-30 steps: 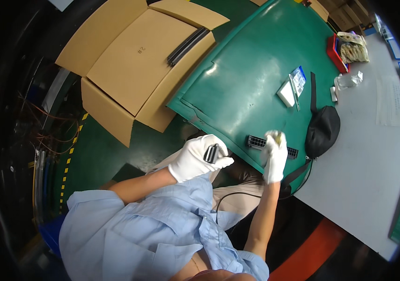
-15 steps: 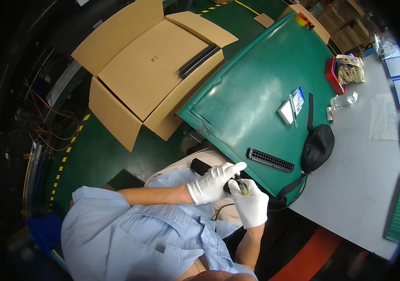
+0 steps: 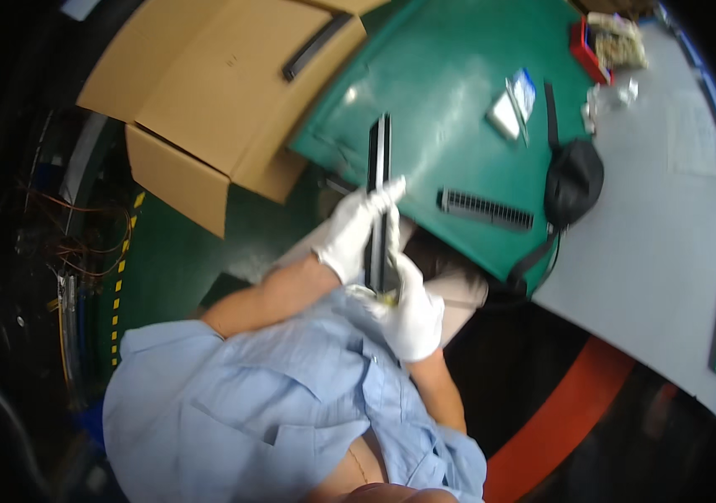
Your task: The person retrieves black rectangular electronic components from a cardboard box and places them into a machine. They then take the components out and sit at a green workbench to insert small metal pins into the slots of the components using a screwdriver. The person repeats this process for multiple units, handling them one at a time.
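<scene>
A long black bar (image 3: 380, 147) with a pale stripe along it stands lengthwise in front of my body, pointing away from me. Around its middle, my gloved left hand (image 3: 356, 228) is closed, thumb and fingers wrapped on it. Close to the bar's near end is my gloved right hand (image 3: 412, 318), also closed. A small yellow-green part (image 3: 389, 298) shows between its fingers; the rest of that thing is hidden, and blur hides its kind. Beyond my hands, a black slotted strip (image 3: 488, 210) lies on the green table mat (image 3: 433, 109).
An open cardboard box (image 3: 207, 92) at the far left holds black bars (image 3: 316, 46). On the mat are a white and blue packet (image 3: 509, 109) and a black pouch (image 3: 574, 184) with straps. A grey table (image 3: 634, 251) adjoins at right, with a red bin (image 3: 590, 52) beyond.
The black bar has swung up from beside my left hand to point away from me. Both hands have moved, the right one toward my body. The view has shifted.
</scene>
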`<action>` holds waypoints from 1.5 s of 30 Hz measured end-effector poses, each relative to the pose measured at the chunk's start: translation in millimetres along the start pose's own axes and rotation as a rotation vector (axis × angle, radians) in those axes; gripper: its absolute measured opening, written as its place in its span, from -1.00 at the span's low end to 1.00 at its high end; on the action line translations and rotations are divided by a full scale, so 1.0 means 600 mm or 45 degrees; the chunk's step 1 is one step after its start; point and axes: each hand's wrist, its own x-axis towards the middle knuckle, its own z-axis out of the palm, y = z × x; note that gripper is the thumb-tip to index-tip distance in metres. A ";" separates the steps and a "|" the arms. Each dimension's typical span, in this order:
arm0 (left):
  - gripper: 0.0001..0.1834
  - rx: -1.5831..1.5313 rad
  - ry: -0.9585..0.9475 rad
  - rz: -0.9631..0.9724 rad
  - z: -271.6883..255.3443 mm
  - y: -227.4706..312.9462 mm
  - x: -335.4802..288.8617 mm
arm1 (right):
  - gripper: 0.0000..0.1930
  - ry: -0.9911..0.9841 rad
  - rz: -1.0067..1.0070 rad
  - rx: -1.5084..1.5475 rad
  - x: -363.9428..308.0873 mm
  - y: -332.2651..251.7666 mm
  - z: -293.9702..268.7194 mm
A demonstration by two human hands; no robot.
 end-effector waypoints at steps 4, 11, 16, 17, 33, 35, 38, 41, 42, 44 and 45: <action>-0.58 0.168 -0.064 -0.064 -0.014 -0.005 0.015 | -0.53 0.064 0.114 0.331 -0.022 0.032 -0.008; -0.60 0.447 -0.084 -0.132 -0.027 -0.032 0.010 | -0.85 0.201 -0.194 0.101 -0.002 0.062 -0.002; -0.63 0.487 -0.135 -0.178 -0.031 -0.041 0.008 | -0.77 0.217 -0.241 -0.081 0.000 0.071 0.002; -0.64 0.516 -0.123 -0.185 -0.027 -0.039 0.001 | -0.71 0.219 -0.280 -0.132 0.000 0.078 0.004; -0.67 0.488 -0.060 -0.181 -0.046 -0.067 0.005 | -0.63 0.217 -0.499 -0.273 -0.045 0.075 0.019; -0.67 0.454 -0.079 -0.176 -0.052 -0.073 0.008 | -0.63 0.212 -0.516 -0.302 -0.051 0.074 0.019; -0.66 0.465 -0.071 -0.157 -0.047 -0.067 0.005 | -0.66 0.203 -0.519 -0.322 -0.060 0.061 0.017; -0.66 0.494 -0.107 -0.137 -0.044 -0.065 0.001 | -0.70 0.169 -0.541 -0.307 -0.064 0.059 0.013; -0.66 0.489 -0.107 -0.129 -0.044 -0.065 0.001 | -0.71 0.152 -0.539 -0.294 -0.067 0.057 0.012; -0.66 0.479 -0.108 -0.110 -0.044 -0.064 0.003 | -0.73 0.118 -0.535 -0.268 -0.071 0.051 0.012; -0.66 0.489 -0.117 -0.098 -0.045 -0.063 0.004 | -0.68 0.134 -0.538 -0.232 -0.072 0.050 0.014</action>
